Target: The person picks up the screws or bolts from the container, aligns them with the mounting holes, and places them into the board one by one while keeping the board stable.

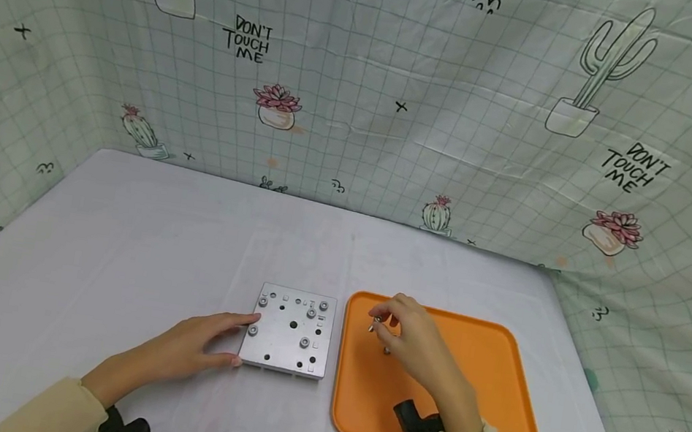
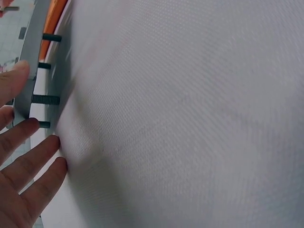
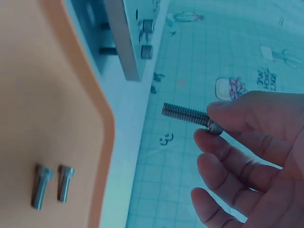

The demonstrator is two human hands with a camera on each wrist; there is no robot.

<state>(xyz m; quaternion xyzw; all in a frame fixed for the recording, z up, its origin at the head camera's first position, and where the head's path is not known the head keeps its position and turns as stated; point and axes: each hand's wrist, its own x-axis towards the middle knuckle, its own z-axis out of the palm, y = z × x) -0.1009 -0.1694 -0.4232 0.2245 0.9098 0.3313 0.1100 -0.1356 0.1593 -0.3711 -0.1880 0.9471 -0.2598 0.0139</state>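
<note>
Our left hand [image 1: 198, 341] rests, relaxed, against the metal plate [image 1: 282, 352] on the counter [image 1: 150, 240], just beside the left edge of the orange tray [image 1: 484, 368]; our right hand [image 1: 414, 335] pinches a screw [image 3: 186, 115] by its head. A loose pinch could drop it; a knock could shift the plate.

A pale green-white fabric wall covering with a thin green grid [image 1: 369, 49] hangs behind the bench and along both sides, lightly rippled. Printed on it are tall green cacti in white pots [image 1: 571, 118], pink potted succulents [image 1: 277, 99] and black "DON'T TOUCH ME" lettering [image 1: 251, 40]. The broad bench covered in white woven cloth [image 1: 182, 245] meets it at the back. The light is soft and even.
</note>
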